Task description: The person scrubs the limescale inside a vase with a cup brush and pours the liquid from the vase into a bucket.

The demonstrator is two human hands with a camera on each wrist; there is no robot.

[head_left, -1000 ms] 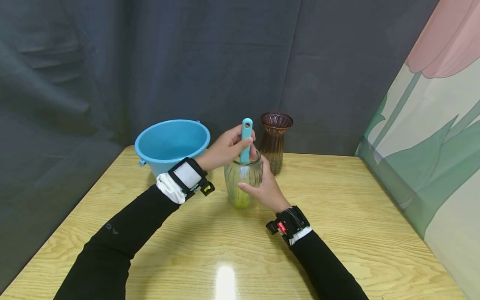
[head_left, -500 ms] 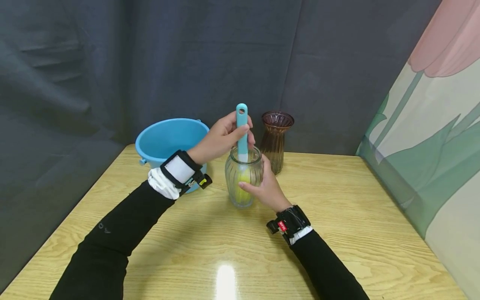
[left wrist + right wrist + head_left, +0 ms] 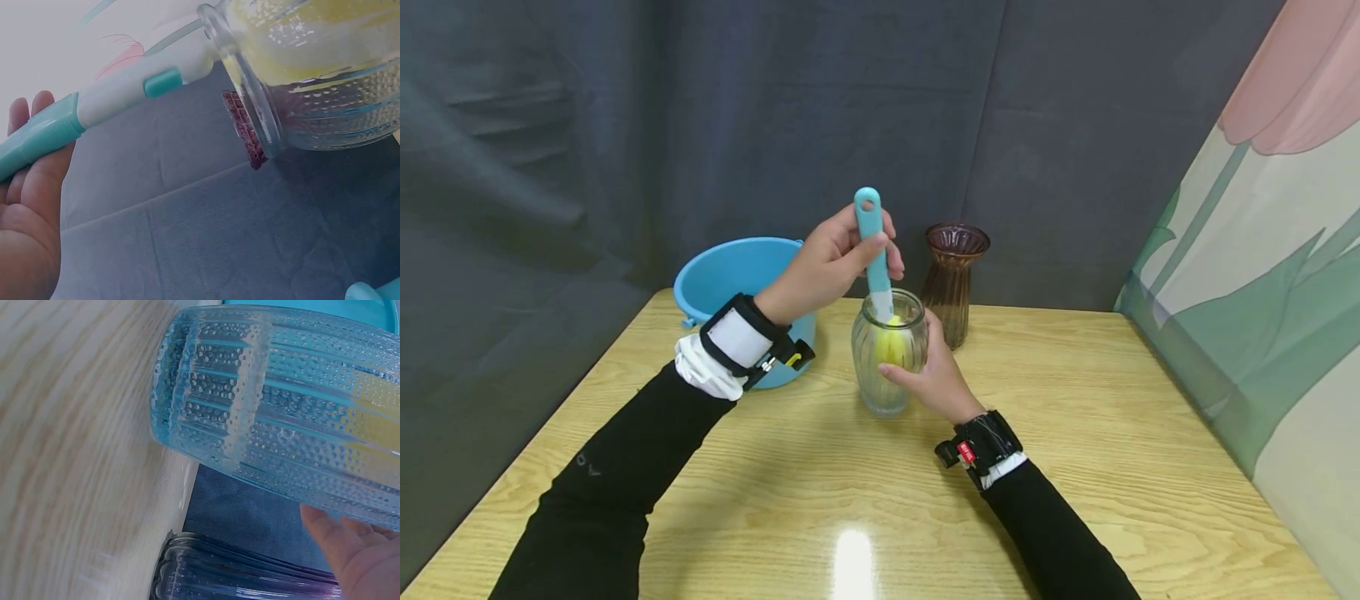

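The left hand (image 3: 831, 258) has its fingers (image 3: 880, 243) curled round the turquoise plastic handle of a bottle brush (image 3: 871, 233), and it holds this handle nearly upright, a little tilted, above the clear ribbed glass jar (image 3: 887, 367). The lower white part of the handle passes through the mouth of the jar, and the yellow sponge head of the brush (image 3: 891, 346) is inside the jar, in its upper half, just under the rim. In the left wrist view the handle (image 3: 94, 112) lies across the palm (image 3: 28, 212) and goes into the round glass rim. The right hand (image 3: 932, 375) grips the jar from its right side, with the fingers and thumb wrapped round the glass wall; in the right wrist view only the fingertips (image 3: 350, 550) show, touching the dotted glass (image 3: 275, 412). The jar stands upright on the light wooden desk (image 3: 1075, 467), near the middle of it. Behind the jar, to the right and just beside it, stands a brown ribbed glass vase (image 3: 953, 279). Behind it to the left is a round light blue plastic bucket (image 3: 730, 275), partly hidden by the left wrist. A dark grey cloth (image 3: 625, 125) hangs behind the desk.
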